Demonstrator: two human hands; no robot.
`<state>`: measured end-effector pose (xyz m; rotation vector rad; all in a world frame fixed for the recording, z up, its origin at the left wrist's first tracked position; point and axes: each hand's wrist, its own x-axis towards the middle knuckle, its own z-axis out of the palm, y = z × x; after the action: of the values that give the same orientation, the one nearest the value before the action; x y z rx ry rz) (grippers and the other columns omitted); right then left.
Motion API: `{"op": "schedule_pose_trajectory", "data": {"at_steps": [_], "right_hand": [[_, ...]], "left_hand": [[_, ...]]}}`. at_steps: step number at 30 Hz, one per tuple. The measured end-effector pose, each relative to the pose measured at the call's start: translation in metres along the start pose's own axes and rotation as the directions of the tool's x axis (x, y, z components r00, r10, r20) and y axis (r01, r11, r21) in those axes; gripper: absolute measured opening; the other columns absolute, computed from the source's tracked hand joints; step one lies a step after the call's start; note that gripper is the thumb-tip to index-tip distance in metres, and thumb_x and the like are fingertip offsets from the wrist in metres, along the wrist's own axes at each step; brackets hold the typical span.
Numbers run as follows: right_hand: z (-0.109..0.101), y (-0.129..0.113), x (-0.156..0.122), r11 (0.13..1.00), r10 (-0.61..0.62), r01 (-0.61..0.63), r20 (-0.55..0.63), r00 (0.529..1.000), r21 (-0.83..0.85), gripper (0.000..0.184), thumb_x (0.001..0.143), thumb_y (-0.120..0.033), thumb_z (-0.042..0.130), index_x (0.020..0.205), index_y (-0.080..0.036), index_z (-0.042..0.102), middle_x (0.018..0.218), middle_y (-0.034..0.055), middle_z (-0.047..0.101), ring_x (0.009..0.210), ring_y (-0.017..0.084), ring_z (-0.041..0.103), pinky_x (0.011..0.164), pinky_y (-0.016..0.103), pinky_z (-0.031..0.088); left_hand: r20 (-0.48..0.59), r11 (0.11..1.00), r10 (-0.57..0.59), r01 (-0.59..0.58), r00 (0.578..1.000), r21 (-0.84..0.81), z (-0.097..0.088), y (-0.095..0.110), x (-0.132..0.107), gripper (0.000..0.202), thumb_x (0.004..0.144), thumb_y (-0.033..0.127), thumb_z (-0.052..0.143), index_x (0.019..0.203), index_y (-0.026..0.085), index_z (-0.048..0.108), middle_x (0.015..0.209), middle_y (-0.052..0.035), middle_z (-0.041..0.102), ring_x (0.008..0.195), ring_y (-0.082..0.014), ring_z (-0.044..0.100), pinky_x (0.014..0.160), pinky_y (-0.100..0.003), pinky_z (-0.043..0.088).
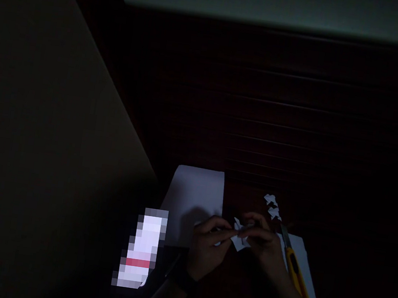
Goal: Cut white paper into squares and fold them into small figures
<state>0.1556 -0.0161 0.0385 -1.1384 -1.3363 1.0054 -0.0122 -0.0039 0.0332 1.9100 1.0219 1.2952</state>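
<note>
Between my two hands is a small folded piece of white paper (239, 243). My left hand (209, 249), with a dark band at the wrist, pinches its left side between thumb and fingers. From the right, my right hand (263, 244) grips the same paper with closed fingers. Behind my left hand lies a white sheet of paper (197, 188). Beside my right forearm is a yellow utility knife (295, 268) with its blade pointing away from me, resting over more white paper (304, 257). Two small folded paper pieces (273, 212) lie just beyond the blade.
At the left glows a bright, pixelated screen (142, 249) with a red band. A plain wall (40, 122) runs along the left side. Dark ridged panelling (265, 99) stands beyond the papers, under a pale strip (279, 2). The light is very dim.
</note>
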Motion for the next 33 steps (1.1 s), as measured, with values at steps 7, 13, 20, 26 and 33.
{"op": "schedule_pose_trajectory", "data": {"at_steps": [7,13,20,26,33], "right_hand": [[-0.003,0.010,0.002,0.993,0.103,-0.105,0.035,0.994,0.056,0.007,0.070,-0.020,0.065,0.068,-0.024,0.071,0.097,0.0046,0.060,0.091,0.021,0.058,0.077,0.030,0.045],[-0.002,0.011,0.001,0.985,0.168,-0.167,-0.016,0.986,0.036,0.008,0.068,-0.020,0.064,0.067,-0.023,0.071,0.078,0.0036,0.069,0.080,0.021,0.063,0.075,0.033,0.048],[-0.006,0.005,0.001,0.994,0.108,-0.108,-0.002,0.994,-0.024,0.027,0.064,-0.016,0.070,0.088,-0.028,0.072,0.098,0.0036,0.069,0.098,0.025,0.059,0.087,0.039,0.046],[-0.005,0.003,0.001,0.995,0.020,-0.019,0.006,1.000,-0.098,0.014,0.074,-0.020,0.063,0.080,-0.029,0.073,0.096,0.0033,0.067,0.091,0.021,0.061,0.079,0.032,0.050],[-0.008,0.004,0.002,0.996,0.032,-0.030,0.019,0.999,-0.086,0.012,0.073,-0.019,0.065,0.076,-0.027,0.073,0.088,0.0032,0.069,0.085,0.020,0.063,0.074,0.030,0.050]], "left_hand": [[0.063,0.993,-0.103,0.106,0.993,-0.050,0.007,0.005,0.001,0.047,0.070,-0.002,0.052,0.101,0.029,0.066,0.096,0.0011,0.069,0.082,-0.0152,0.064,0.077,-0.026,0.050],[0.051,0.982,-0.165,0.169,0.985,-0.081,0.008,0.006,0.001,0.037,0.069,0.002,0.056,0.093,0.026,0.070,0.092,-0.0002,0.070,0.082,-0.0172,0.065,0.077,-0.027,0.052],[-0.008,0.995,-0.103,0.103,0.995,0.006,0.005,0.001,0.003,0.033,0.073,0.009,0.058,0.098,0.028,0.068,0.095,-0.0004,0.070,0.084,-0.0173,0.065,0.079,-0.028,0.051],[-0.007,0.995,-0.095,0.095,0.995,-0.006,0.007,0.000,0.002,0.035,0.072,0.007,0.059,0.098,0.028,0.068,0.093,-0.0006,0.070,0.083,-0.0177,0.065,0.079,-0.028,0.051],[0.076,0.955,-0.219,0.230,0.973,-0.189,0.004,0.001,0.004,0.028,0.073,0.010,0.060,0.096,0.023,0.069,0.095,-0.0035,0.069,0.085,-0.0183,0.064,0.075,-0.026,0.051]]}}
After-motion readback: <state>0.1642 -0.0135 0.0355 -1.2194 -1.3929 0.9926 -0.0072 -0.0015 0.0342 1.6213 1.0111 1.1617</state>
